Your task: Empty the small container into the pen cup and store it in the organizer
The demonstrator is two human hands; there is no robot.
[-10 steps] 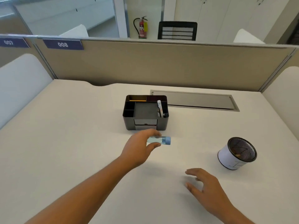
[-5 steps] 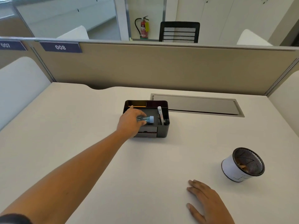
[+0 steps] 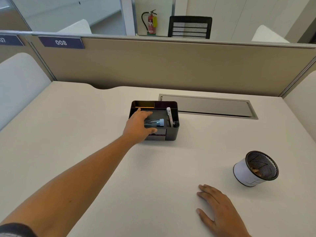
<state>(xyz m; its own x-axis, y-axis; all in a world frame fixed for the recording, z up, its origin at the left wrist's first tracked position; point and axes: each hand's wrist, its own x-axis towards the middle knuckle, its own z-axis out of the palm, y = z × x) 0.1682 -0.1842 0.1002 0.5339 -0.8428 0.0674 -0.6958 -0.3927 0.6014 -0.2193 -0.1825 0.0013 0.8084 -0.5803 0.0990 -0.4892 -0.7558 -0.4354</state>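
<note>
The small clear container with a blue cap (image 3: 156,122) lies on its side in the middle tray of the black organizer (image 3: 171,134). My left hand (image 3: 136,124) hovers over its left end, fingers spread and thumb just in front of it, no longer clasping it. The container's left end is hidden under my palm. The pen cup (image 3: 242,175), white-walled with a black mesh inside, stands at the right with small brownish items at its bottom. My right hand (image 3: 220,211) rests flat on the desk, holding nothing.
A white marker (image 3: 169,115) and a black cap (image 3: 175,124) stand in the organizer's right slot, and a yellow pencil (image 3: 144,107) lies in its back slot. A grey cable hatch (image 3: 208,106) sits behind. A beige partition (image 3: 171,65) closes off the desk's far edge.
My left hand carried the container from the desk in front of the organizer up into its middle tray, and its fingers have spread. My right hand has settled flat on the desk.
</note>
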